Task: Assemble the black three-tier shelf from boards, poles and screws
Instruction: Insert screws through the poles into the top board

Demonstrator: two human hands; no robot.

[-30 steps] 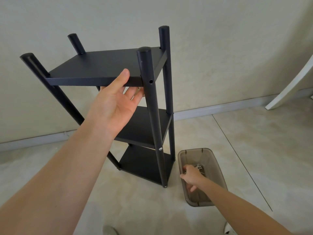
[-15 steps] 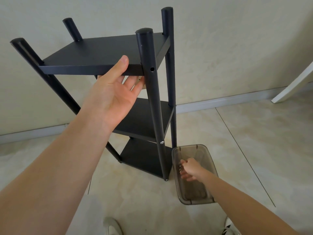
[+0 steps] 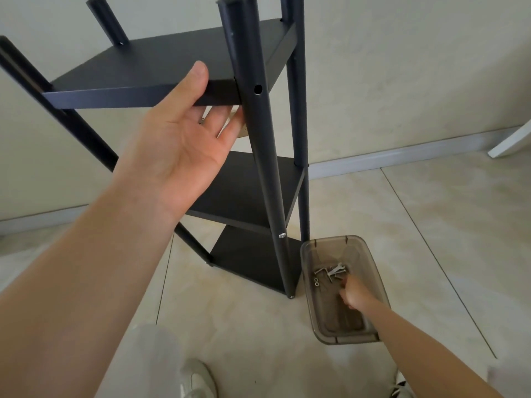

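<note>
Shelf [image 3: 178, 90], black and three-tiered, stands upright on the tiled floor [image 3: 431, 225] by the wall, steadied at its top board [image 3: 161, 64]. Left hand [image 3: 184, 139] grips that board's front edge — thumb over the top face, fingers underneath — just beside the near pole [image 3: 258, 133]. An empty screw hole [image 3: 257, 89] shows in this pole at board level; lower down, a fitted screw [image 3: 282, 235] already holds the middle tier. Right hand [image 3: 352, 294] reaches into the smoky plastic bin [image 3: 309, 254] beside the shelf's foot, fingers curled down among loose screws [image 3: 330, 272]; whether it has one pinched cannot be told. For a clean result, keep the board level with the hole while fetching the fastener — a sagging board would likely misalign the thread.
</note>
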